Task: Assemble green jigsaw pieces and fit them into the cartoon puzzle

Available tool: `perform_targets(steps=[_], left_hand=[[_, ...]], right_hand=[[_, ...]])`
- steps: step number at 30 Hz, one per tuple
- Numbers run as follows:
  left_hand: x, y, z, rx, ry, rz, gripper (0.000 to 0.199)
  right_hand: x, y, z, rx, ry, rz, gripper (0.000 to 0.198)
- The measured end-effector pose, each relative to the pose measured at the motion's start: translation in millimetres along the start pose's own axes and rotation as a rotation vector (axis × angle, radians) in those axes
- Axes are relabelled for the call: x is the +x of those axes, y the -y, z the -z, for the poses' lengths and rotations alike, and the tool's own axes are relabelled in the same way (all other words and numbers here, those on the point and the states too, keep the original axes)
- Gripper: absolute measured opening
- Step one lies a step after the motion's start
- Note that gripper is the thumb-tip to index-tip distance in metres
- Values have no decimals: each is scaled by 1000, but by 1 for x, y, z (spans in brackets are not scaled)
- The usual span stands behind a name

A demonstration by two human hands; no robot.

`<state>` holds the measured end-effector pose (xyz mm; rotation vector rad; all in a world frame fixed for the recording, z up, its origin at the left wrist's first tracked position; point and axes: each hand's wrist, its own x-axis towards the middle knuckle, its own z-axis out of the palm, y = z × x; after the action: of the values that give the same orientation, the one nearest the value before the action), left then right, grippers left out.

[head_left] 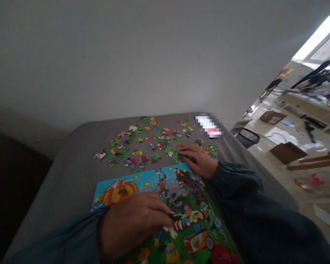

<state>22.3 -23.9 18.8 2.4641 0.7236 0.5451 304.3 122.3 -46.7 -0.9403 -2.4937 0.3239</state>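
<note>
My left hand (pixel 139 223) is over the colourful picture board (pixel 192 253), its thumb and fingers pinched together. A pale puzzle piece (pixel 170 231) shows at their tips; its full outline is partly hidden. On the board are a large orange pumpkin, cartoon figures and a cart. Beyond the board's top right corner, my right hand (pixel 199 161) reaches in among loose puzzle pieces (pixel 167 137), palm down with fingers stretched out and a little apart. Its fingertips touch or hover just over some green pieces; which of these I cannot tell.
A grey cloth (pixel 79 161) covers the table, which stands against a plain wall (pixel 154 66). A phone (pixel 210 126) with a lit, blurred screen lies at the far right corner. On the floor to the right are cardboard boxes (pixel 287 152) and other clutter.
</note>
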Motion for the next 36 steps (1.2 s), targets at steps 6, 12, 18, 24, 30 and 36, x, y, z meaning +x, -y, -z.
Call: perform_targets(steps=[6, 12, 18, 24, 30, 36], left_hand=[[1, -4, -4, 29, -34, -16, 15], [2, -4, -4, 41, -74, -45, 13], [1, -4, -4, 45, -71, -38, 19], [4, -5, -3, 51, -119, -69, 27], [8, -9, 3, 60, -157, -85, 39], [8, -11, 4, 105, -183, -84, 45]], right_hand=[[-3, 6, -1, 8, -44, 1, 32], [-3, 12, 2, 3, -67, 44, 25], [-2, 15, 5, 28, -24, 79, 25], [-2, 17, 5, 63, -8, 112, 26], [-2, 18, 4, 63, -8, 112, 26], [-2, 19, 5, 66, 0, 115, 28]])
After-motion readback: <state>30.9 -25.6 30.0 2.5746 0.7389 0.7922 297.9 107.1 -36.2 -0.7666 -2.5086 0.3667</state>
